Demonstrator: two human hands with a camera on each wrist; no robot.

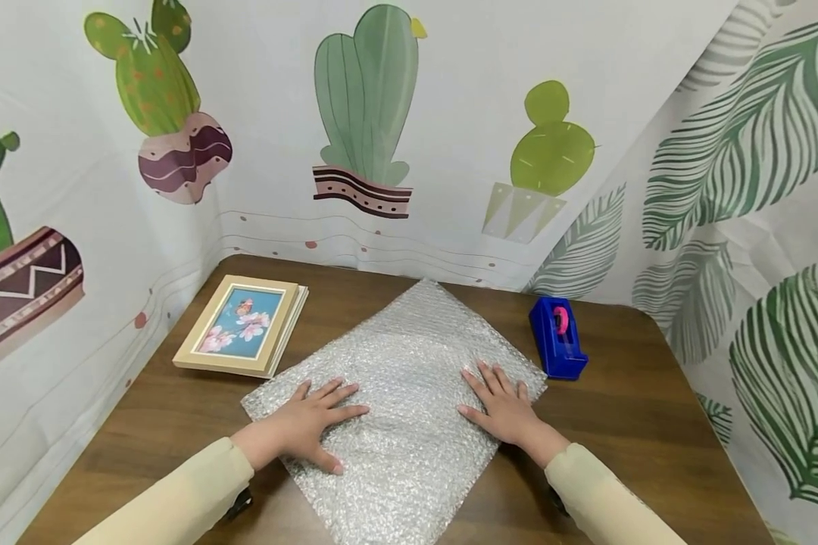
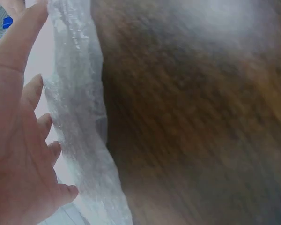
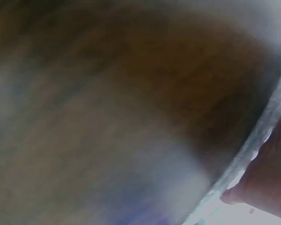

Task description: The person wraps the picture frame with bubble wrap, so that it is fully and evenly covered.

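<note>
A sheet of bubble wrap (image 1: 409,409) lies turned like a diamond across the middle of the table. My left hand (image 1: 307,424) rests on its left part, fingers spread and pointing to the right. On the right part, near that corner, my right hand (image 1: 507,412) lies with its fingers spread. Neither hand grips anything. In the left wrist view the edge of the bubble wrap (image 2: 79,108) runs beside the spread fingers (image 2: 30,91). The right wrist view shows only part of the right hand (image 3: 267,183) at the sheet's edge.
A stack of picture frames (image 1: 238,325), the top one showing pink blossoms, sits at the back left of the brown wooden table (image 1: 627,393). A blue tape dispenser (image 1: 559,341) with a pink roll stands by the sheet's right corner. Cactus-printed cloth (image 1: 450,136) hangs behind.
</note>
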